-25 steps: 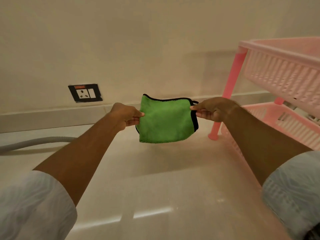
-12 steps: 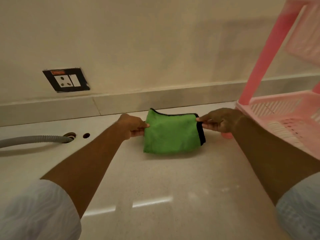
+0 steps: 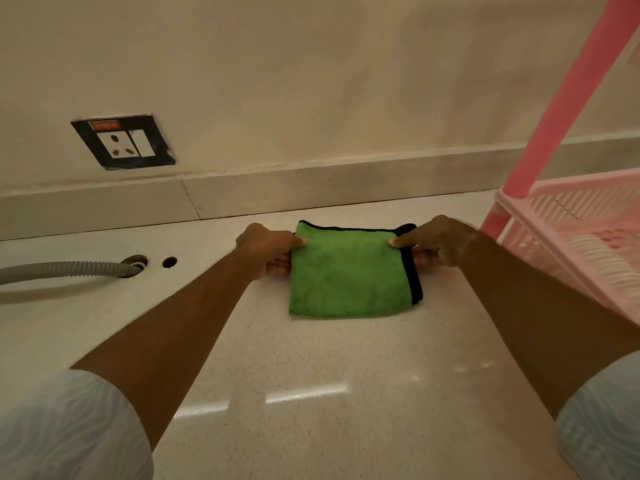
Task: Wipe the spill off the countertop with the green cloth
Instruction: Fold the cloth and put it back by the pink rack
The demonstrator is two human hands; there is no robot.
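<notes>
Pinching the green cloth (image 3: pixel 349 275) — both hands, left (image 3: pixel 268 249), right (image 3: pixel 438 242) — on the countertop (image 3: pixel 311 375).

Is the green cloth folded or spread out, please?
Folded: the cloth lies flat on the countertop, with doubled black-trimmed edges along its right side.

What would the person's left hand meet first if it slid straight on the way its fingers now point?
The left hand points rightward and grips the green cloth's left edge, so it would cross the cloth, then probably meet the right hand at the opposite edge. Depth is unclear.
</notes>
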